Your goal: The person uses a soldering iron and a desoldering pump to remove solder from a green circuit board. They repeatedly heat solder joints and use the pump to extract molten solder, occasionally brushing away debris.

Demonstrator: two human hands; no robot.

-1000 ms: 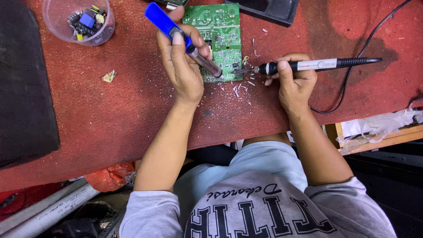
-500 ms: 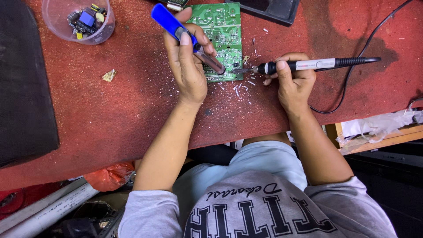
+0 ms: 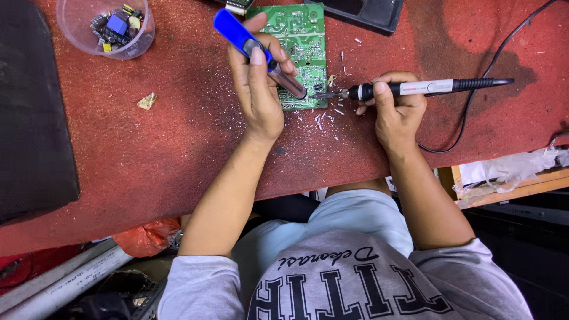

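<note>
One green circuit board (image 3: 299,44) lies on the red worktop (image 3: 178,136). Left hand (image 3: 258,89), grip closed around one blue desoldering pump (image 3: 255,50), nozzle on the board's near edge. Right hand (image 3: 397,109) clamps one soldering iron (image 3: 415,89), tip touching that edge beside the nozzle.

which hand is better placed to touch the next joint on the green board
Right. The right hand holds the soldering iron with its tip at the green board edge; the left hand holds the blue-handled tool.
</note>
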